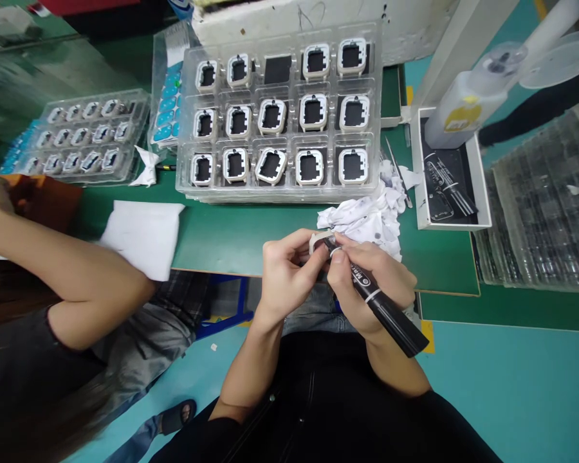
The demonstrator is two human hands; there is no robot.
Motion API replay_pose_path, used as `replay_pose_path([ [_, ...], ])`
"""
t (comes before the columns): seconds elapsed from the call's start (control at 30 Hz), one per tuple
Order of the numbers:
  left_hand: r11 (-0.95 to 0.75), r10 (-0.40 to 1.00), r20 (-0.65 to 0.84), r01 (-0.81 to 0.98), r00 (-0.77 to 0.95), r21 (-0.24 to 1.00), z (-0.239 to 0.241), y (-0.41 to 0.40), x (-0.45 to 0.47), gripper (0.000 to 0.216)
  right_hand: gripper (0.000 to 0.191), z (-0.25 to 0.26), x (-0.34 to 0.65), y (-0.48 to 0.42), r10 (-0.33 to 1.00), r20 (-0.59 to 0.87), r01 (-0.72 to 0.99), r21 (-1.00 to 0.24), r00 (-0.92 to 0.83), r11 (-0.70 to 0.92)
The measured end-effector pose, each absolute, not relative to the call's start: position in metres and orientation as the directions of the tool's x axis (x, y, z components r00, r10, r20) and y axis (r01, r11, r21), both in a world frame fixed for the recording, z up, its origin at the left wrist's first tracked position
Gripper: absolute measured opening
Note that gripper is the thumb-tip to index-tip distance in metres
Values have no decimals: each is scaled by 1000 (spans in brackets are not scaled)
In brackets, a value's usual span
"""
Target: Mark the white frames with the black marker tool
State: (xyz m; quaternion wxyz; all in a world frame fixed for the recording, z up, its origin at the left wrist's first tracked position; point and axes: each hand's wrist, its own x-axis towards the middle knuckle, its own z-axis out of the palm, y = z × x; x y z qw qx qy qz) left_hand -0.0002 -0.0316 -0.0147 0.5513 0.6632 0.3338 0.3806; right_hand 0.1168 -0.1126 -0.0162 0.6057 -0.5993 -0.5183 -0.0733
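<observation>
My left hand (pixel 289 273) pinches a small whitish watch case (pixel 320 239) between thumb and fingers, just above the bench's front edge. In my right hand (pixel 367 283) is a black marker pen (pixel 379 302), its tip end at the case and its thick rear end pointing down to the right. Fingers cover much of the case. Beyond the hands a clear plastic tray (pixel 277 194) holds several similar square cases in rows; one pocket in the back row (pixel 277 69) shows only its dark bottom. Crumpled, stained white cloths (pixel 367 218) lie right behind my right hand.
At right, a white box (pixel 453 226) holds a bottle (pixel 463 109) and markers; metal tweezers (pixel 398 170) lie beside it. Stacked clear trays (pixel 540 218) stand farther right. A co-worker's arm (pixel 77 270) reaches in at left, near a folded white cloth (pixel 142 231) and another filled tray (pixel 82 138).
</observation>
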Motion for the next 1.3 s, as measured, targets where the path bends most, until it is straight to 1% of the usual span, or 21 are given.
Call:
replay_pose_path([
  [0.1,-208,858,164,37,487,977,-14,-32,0,11,20,-16,117,-112,522,726,712,-642,447,284],
  [0.17,-204,859,169,20,484,979,-14,-32,0,9,19,-17,117,-112,527,733,714,-634,431,297],
  [0.33,-166,870,143,7,473,986,-15,-33,1,9,19,-17,117,-113,520,731,730,-629,441,267],
  [0.47,-195,870,166,14,464,981,-14,-35,0,6,21,-18,118,-112,502,747,727,-621,436,293],
  [0.7,-207,872,160,54,462,977,-13,-33,1,17,22,-18,119,-113,529,736,723,-626,423,292],
  [0.9,-218,862,180,27,475,976,-15,-34,1,9,21,-18,118,-113,533,722,699,-649,442,299],
  [1.17,-236,863,178,64,473,970,-13,-34,1,16,23,-18,118,-113,518,736,723,-629,436,284],
  [1.23,-207,868,159,52,470,977,-12,-34,2,18,21,-18,117,-112,527,727,710,-641,440,291],
  [1.3,-122,876,102,11,471,993,-10,-33,3,18,19,-19,116,-111,489,729,674,-662,479,328],
])
